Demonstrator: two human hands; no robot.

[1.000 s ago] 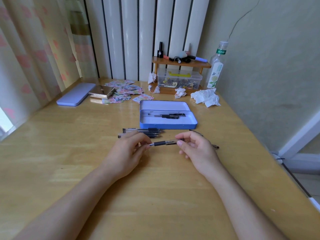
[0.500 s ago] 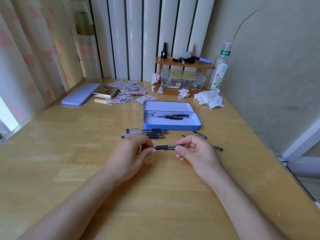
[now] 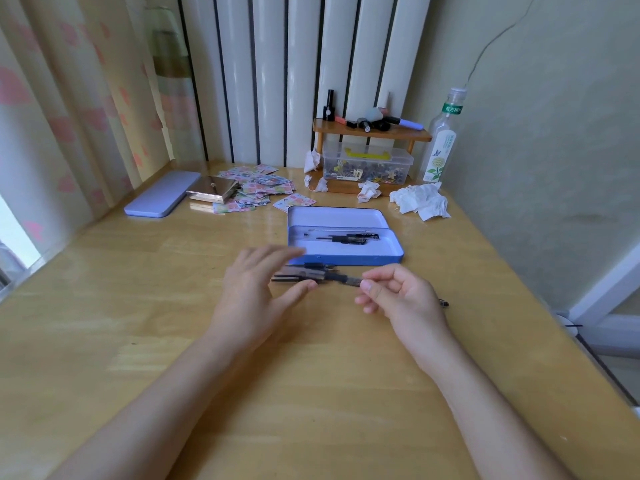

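Pinching a pen [image 3: 347, 280] with our right hand [image 3: 404, 300] before the case [image 3: 363, 260], we hold our left hand [image 3: 253, 293] spread wide before its left end.

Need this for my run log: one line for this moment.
right hand: pinches pen | left hand: open, over loose pens | tin: open

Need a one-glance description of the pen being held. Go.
On the wooden table, find the open blue tin. Just in front of it, the right hand pinches one dark pen by its end. Unlike the loose pens beside it, it alone is held in fingers.
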